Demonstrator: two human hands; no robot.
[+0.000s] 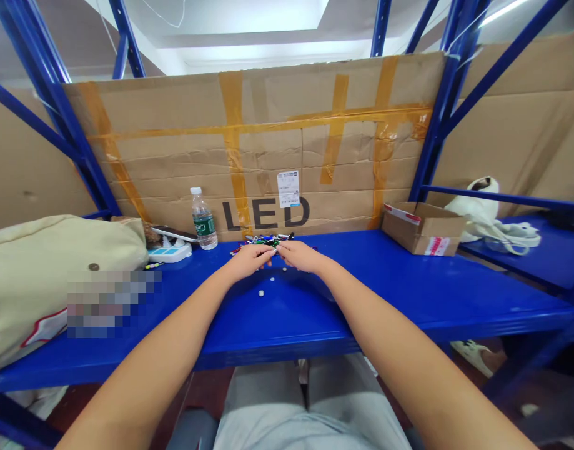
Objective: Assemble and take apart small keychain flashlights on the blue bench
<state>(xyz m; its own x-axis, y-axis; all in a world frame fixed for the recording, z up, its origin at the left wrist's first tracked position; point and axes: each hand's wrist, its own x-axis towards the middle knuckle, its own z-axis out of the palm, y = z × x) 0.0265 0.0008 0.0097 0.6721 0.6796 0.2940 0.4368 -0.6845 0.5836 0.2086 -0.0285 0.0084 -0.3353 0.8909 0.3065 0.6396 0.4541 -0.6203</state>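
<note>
Fingertips pinched, my left hand [250, 260] meets my right hand [300, 255] above the back half of the blue table. Something tiny, pale or greenish, shows where the fingertips come together, too small to name. Just behind the hands lies a pile of thin, shiny pieces [268, 239] in several colours, partly covered by the fingers. Nearer to me, a small whitish round piece [261, 293] rests on the table, with a smaller pale piece [272, 279] and a greyish piece [284, 269] farther back.
A water bottle [204, 224] stands behind left, beside a white power strip [170, 252] and a phone [175, 234]. The cream bag [57, 262] covers the table's left end. At back right sits an open cardboard box [422, 230]. A cardboard wall [183, 165] closes the back.
</note>
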